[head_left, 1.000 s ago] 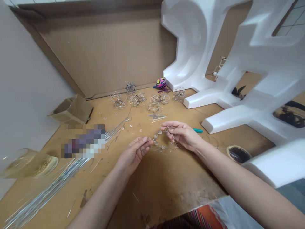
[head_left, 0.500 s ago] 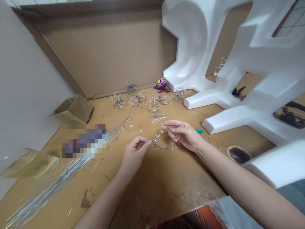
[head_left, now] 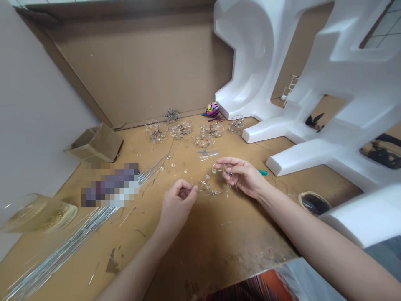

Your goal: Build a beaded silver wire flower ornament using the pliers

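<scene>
Fingertips of the left hand (head_left: pixel 179 200) press together beside the silver wire ring with clear round beads (head_left: pixel 207 177), above the brown desk (head_left: pixel 219 246); whether wire lies between them, I cannot tell. The right hand (head_left: pixel 242 175) pinches the ring's right side, probably to steady it, hiding part. Beyond, loose clear beads (head_left: pixel 172 165) lie within easy reach; tangled silver wire clusters (head_left: pixel 181 130) blur together farther back.

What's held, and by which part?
Right hand: beaded wire ring, held at its right side. Left hand: can't tell whether it pinches anything.
</scene>
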{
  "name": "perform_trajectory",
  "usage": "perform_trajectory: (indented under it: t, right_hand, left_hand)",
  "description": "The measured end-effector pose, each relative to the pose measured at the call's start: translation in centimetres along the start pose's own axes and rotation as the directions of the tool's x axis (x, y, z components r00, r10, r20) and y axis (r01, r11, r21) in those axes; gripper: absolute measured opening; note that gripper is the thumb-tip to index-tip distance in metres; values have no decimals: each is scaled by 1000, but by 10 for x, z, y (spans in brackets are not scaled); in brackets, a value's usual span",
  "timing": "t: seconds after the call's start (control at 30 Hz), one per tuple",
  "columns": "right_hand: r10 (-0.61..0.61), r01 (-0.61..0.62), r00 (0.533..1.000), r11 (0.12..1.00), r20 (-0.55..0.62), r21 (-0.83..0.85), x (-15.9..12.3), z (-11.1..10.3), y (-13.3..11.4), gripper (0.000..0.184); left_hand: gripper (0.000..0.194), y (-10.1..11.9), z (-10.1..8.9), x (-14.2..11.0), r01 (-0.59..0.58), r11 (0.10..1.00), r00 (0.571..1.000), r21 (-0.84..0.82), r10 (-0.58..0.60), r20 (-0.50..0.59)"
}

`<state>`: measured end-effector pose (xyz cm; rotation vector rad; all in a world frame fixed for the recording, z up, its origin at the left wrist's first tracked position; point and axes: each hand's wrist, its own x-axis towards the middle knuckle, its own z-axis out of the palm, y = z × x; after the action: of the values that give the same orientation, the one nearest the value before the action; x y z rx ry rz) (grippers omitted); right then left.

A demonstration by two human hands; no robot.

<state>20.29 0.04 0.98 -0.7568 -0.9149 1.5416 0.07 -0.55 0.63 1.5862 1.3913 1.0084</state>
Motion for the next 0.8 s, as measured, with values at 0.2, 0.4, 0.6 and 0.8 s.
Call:
perform_trajectory:
  t: [0.2, 0.4, 0.6, 0.8]
  right_hand:
    - [23, -23, 1000, 999, -11, 27, 0, 0, -1, 27]
    - [50, -48, 999, 995, -21, 89, 0, 2, -3, 27]
    - [60, -57, 998, 992, -16, 113, 0, 3, -5, 27]
    - [-1, 0, 999, 1000, 38, 14, -2, 2, -3, 27]
  left_hand:
    - [21, 0, 0, -5, -114, 987, 993, 114, 117, -23]
    - [20, 1, 0, -5, -164, 980, 985, 113, 168, -27]
    - [19, 1, 0, -7, -285, 939, 956, 192, 292, -7]
    - [21, 2, -1, -7, -288, 888, 952, 360, 306, 7]
